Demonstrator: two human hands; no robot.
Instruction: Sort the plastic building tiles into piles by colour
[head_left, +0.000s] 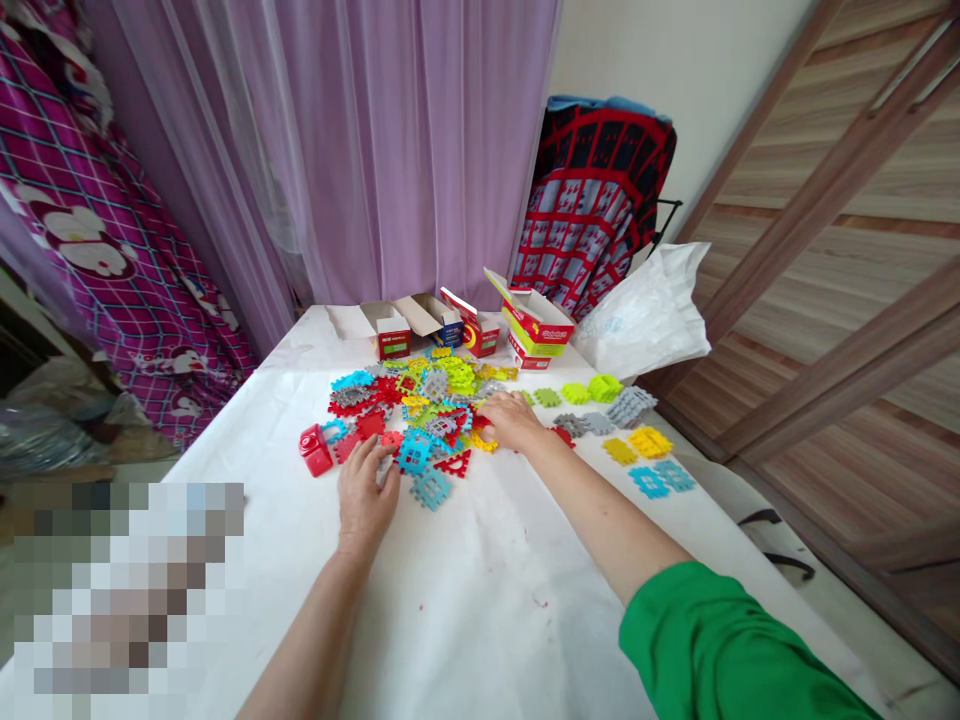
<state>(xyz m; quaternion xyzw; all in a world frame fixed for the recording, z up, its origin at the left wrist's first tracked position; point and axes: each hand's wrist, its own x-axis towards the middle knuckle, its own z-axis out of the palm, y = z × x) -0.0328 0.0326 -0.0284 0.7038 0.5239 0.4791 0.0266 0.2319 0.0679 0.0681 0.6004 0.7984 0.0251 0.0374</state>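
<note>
A heap of flat interlocking plastic building pieces in red, blue, yellow, green and grey lies on the white-covered table. At the heap's near left edge is my left hand, fingers stretched and thumb apart, touching the pieces beside a blue square piece. My right hand reaches into the heap's right side, fingers bent down near a yellow piece. Its fingertips are partly hidden, and what they grip cannot be made out. A red block-shaped piece stands left of the heap.
Sorted groups lie on the right: green pieces, grey pieces, yellow pieces and blue pieces. Several opened boxes line the back edge. A white plastic bag stands at the back right corner.
</note>
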